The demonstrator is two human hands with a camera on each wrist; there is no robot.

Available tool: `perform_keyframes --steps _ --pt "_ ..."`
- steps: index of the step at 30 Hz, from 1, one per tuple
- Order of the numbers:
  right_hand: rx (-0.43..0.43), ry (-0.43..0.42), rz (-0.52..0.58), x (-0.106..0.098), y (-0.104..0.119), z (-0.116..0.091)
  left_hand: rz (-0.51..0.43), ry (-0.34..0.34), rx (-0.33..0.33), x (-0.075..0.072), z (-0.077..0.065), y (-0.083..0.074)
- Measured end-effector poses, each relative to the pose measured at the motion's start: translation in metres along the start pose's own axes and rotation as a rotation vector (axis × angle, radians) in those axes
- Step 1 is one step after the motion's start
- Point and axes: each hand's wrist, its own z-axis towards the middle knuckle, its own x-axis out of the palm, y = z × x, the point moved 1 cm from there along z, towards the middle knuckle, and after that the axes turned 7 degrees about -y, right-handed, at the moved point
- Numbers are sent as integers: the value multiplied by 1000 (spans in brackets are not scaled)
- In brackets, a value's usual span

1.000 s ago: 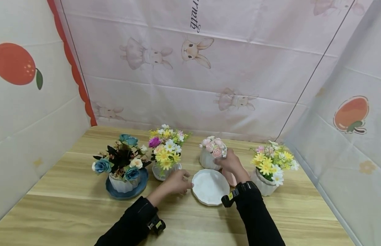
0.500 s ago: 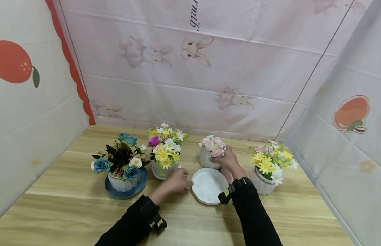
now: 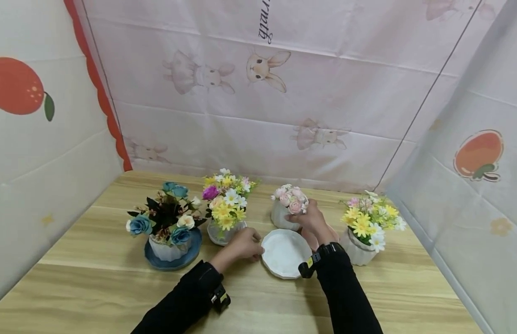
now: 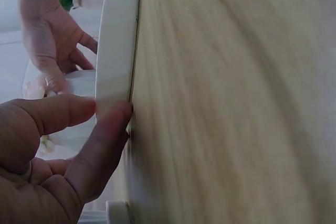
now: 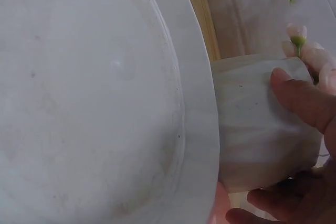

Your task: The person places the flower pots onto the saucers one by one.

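Observation:
My left hand (image 3: 243,243) pinches the left rim of a round white plate (image 3: 285,254), which lies on the table in front of me. In the left wrist view, the thumb meets the plate's edge (image 4: 115,40) and a finger reaches its underside. Just behind the plate, my right hand (image 3: 312,219) grips a whitish pot (image 3: 281,217) of pale pink roses (image 3: 293,200) from its right side. The right wrist view has the thumb (image 5: 304,98) on one side of the ribbed pot and fingers on the other. A pink saucer (image 3: 310,239) is partly hidden under my right hand.
On the left, blue roses in a white pot (image 3: 166,249) sit on a blue saucer (image 3: 194,248). A pot of mixed flowers (image 3: 225,211) stands close behind my left hand. Another flower pot (image 3: 358,250) stands right of my right forearm. Printed cloth walls (image 3: 225,134) enclose the table.
My left hand has shifted slightly right and closed its fingertips on the plate's rim. The right hand has settled a little further round the rose pot, which has stayed in place.

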Motion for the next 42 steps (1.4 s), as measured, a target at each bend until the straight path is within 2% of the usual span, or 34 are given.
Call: perform_keyframes --steps 4,7,12,19,26,33,38,42 --pt "-14 12 -39 -2 0 4 -68 26 -12 3 0 1" --pt "-37 58 -45 -3 0 7 -97 39 -21 4 0 1" --pt "-50 122 4 -5 -1 12 -105 47 -13 5 -1 1" --pt "15 161 86 -4 -6 13 -102 38 4 7 -1 2" --pt "-125 157 104 -2 -4 16 -87 2 20 7 -2 1" --pt "-50 157 71 -4 -3 15 -49 4 61 -2 -3 -6" --pt "-34 159 61 -3 -4 14 -41 16 55 -4 -2 -6" --pt "21 164 47 -4 -4 13 -51 11 32 -6 -2 -5"
